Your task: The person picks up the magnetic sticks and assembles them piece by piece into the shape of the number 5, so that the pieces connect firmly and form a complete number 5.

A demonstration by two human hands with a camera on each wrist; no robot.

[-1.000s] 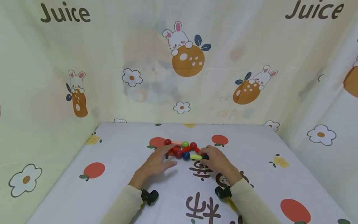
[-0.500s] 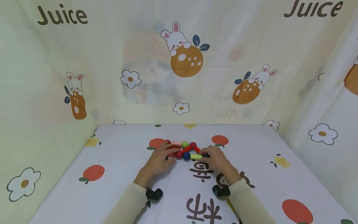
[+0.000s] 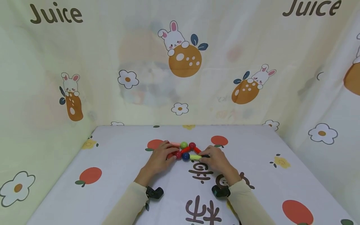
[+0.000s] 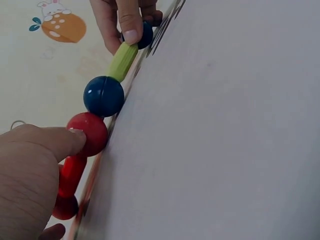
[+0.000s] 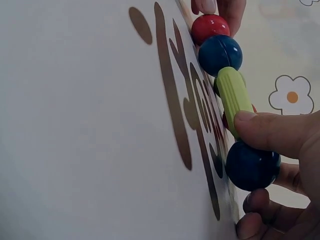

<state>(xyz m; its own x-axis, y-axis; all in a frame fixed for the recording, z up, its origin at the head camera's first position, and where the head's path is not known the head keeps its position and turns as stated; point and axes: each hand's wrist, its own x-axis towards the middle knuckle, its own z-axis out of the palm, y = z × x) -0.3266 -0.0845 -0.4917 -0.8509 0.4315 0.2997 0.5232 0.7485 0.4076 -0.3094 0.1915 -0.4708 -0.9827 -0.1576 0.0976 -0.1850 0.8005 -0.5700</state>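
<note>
In the head view, a linked shape of balls and short rods lies on the table. My left hand grips its left end; in the left wrist view the thumb presses a red ball, with a red rod below. My right hand holds the right end. The right wrist view shows its thumb on a yellow-green rod and its fingers around a dark blue ball. A second blue ball joins the rod's other end, touching the red ball. My left fingers partly hide the pink rod.
Behind the blue ball, a green ball and a red ball form the shape's far side. The white tablecloth has printed fruit and lettering. A patterned curtain stands behind and at both sides.
My left hand has moved in and closed its spread fingers and thumb onto the shape's red left end. My right hand keeps its hold. The head view has shifted slightly.
</note>
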